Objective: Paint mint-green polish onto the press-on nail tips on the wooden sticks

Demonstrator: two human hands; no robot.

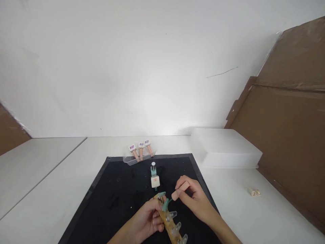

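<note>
My left hand [149,217] grips a yellowish strip [169,225] that carries a row of false nail tips. Two tips at its far end are teal; those nearer me, such as this clear nail tip [175,227], look transparent. Between the fingers of my right hand [194,198] is a nail polish brush [180,190] with a peach handle. Its bristle end meets the second teal nail tip [165,205]. Just beyond my hands, an open nail polish bottle [155,182] with a white label lies on its side, its neck toward me, by a teal piece with a white-topped part.
A black mat [111,189] lies under my hands. At its far edge, a clear tray [130,162] holds several peach-capped polish bottles [141,149]. A white box [228,152] stands at the back right. Small cream rings [254,192] lie on the right, near a brown cardboard wall [286,135].
</note>
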